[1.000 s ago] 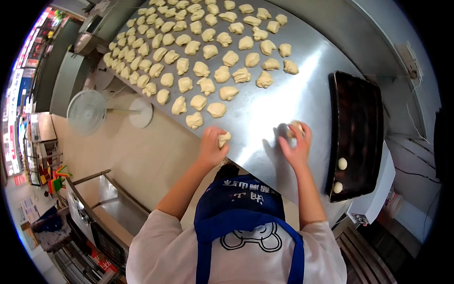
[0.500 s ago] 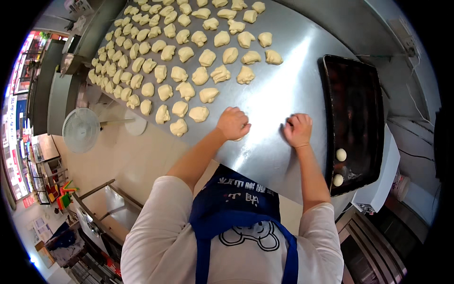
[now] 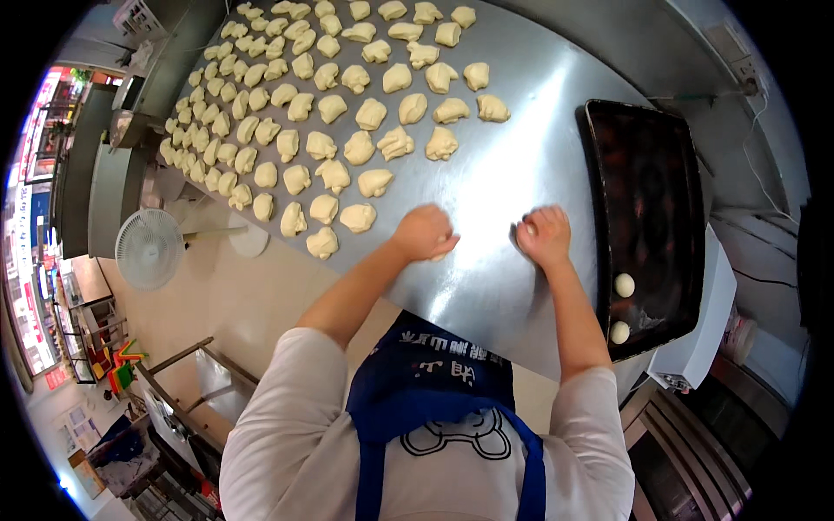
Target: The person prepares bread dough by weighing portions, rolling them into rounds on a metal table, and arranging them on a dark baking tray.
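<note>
Here left hand and right hand curl palm-down.

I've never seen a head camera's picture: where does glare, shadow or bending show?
Head view: white glare streaks the table; head view: a dark shadow lies by the right hand; head view: the right edge of the tray bows outward.

Left hand curled over steel table near frame centre; right hand curled at its 3 o'clock. Palms hidden. Dough pieces spread from 10 to 12 o'clock. Black tray at 3 o'clock, two dough balls at its 6 o'clock end. White fan, 9 o'clock.
</note>
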Motion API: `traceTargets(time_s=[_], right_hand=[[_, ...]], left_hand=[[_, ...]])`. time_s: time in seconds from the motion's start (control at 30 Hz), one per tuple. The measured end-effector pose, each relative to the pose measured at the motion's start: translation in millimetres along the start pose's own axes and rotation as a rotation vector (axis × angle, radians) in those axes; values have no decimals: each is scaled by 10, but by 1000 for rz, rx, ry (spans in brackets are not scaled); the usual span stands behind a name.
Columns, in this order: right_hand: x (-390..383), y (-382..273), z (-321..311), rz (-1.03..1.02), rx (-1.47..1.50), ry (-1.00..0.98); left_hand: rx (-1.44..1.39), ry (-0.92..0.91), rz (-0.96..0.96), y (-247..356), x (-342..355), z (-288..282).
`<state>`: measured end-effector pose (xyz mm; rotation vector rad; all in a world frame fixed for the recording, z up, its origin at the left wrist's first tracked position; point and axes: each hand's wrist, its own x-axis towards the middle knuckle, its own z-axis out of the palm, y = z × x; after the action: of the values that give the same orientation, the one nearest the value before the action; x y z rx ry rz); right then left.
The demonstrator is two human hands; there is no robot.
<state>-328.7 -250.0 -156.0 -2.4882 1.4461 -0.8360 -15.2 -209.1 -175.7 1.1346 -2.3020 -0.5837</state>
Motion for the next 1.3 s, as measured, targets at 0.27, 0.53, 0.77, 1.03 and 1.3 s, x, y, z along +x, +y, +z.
traceTargets(time_s=[0.27, 0.53, 0.77, 1.03, 1.3], right_hand=[[-126, -713, 281, 51, -38, 12], [-23, -99, -81, -8, 85, 52], [310, -479, 487, 60, 64, -25], [115, -110, 93, -68, 50, 116], [900, 29, 349, -169, -35, -119]], left_hand=[[150, 127, -238, 714, 87, 252], [-147, 126, -176, 125, -159, 4], [70, 178, -99, 623, 408, 374], [-141, 153, -127, 59, -29, 82], [178, 56, 143, 246, 659, 291]])
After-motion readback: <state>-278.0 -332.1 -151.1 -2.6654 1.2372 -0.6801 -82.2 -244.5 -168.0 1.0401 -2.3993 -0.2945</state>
